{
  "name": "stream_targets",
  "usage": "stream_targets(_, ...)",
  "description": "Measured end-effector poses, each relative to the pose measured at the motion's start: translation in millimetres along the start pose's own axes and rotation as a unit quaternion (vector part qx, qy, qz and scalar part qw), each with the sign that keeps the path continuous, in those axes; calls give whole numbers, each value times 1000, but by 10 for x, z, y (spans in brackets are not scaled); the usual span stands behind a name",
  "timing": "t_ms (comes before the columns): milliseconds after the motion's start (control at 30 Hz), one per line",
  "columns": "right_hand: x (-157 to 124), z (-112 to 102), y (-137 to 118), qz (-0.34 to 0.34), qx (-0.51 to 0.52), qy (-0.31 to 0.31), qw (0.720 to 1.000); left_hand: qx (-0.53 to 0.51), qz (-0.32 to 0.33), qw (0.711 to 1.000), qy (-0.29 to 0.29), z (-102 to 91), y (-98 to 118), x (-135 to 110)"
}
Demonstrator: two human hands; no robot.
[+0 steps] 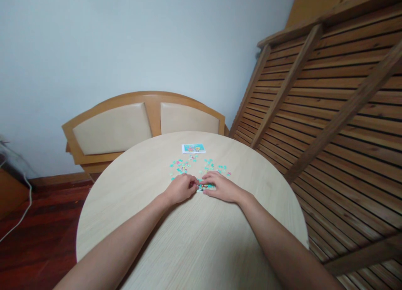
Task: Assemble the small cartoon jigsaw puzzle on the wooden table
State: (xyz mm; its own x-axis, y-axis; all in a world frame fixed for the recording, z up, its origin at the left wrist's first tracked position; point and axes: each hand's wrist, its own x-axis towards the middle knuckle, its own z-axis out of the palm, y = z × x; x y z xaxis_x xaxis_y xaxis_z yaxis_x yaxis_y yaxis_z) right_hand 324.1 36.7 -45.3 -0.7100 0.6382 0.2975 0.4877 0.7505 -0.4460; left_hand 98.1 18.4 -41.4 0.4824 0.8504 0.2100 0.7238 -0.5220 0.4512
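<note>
While a patch (200,188) seems joined between the left hand (180,188), its grip unclear, and half-open right hand (224,187), loose pieces (181,168) are left from ten to two o'clock.

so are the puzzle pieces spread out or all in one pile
Spread out: the puzzle pieces lie in loose clusters on the table, nearer than the card, with some between the left hand and right hand.

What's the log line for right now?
left hand: at puzzle cluster | right hand: over same cluster | loose pieces: beyond | picture card: farther, on table
</note>
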Motion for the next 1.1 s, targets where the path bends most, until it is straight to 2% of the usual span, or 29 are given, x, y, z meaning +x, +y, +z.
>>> stream_targets(367, 11, -1, -22, 4, -1, -2, 1000, 15, 27, 999, -4, -93, -93, -14)
stream_targets(800, 5, 1, -8, 3, 9, -1, 1000, 61, 62, 996, -18, -112, -45, -23)
stream_targets(1033, 15, 14, 5, -3, 6, -1, 1000, 42, 163, 985, -46, -165, -38, -27)
stream_targets(1100, 19, 10, 0, -4, 5, -3, 1000, 35, 162, 986, -35, -205, -112, -23)
